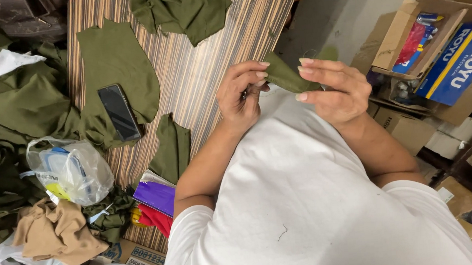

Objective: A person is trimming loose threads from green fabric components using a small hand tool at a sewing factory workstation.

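2 bare hands met above a striped wooden table (pixel 199 69), left hand (pixel 239 97) and right hand (pixel 338 91) each pinching a small folded olive-green fabric piece (pixel 286 76) held between them, black smartphone (pixel 119 112) well apart on olive cloth.

Matt olive cloth scrap (pixel 286 75); striped wood-look tabletop (pixel 199 69) (smooth); glossy phone (pixel 119 112).

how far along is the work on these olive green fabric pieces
Looks done: cut olive pieces lie flat on the striped tabletop, one under a phone, a folded one beside it. In hand: the left hand and right hand pinch a small olive piece between the fingertips. Left, probably: the heap of olive cloth at the table's edge. How many are finished can't be told.
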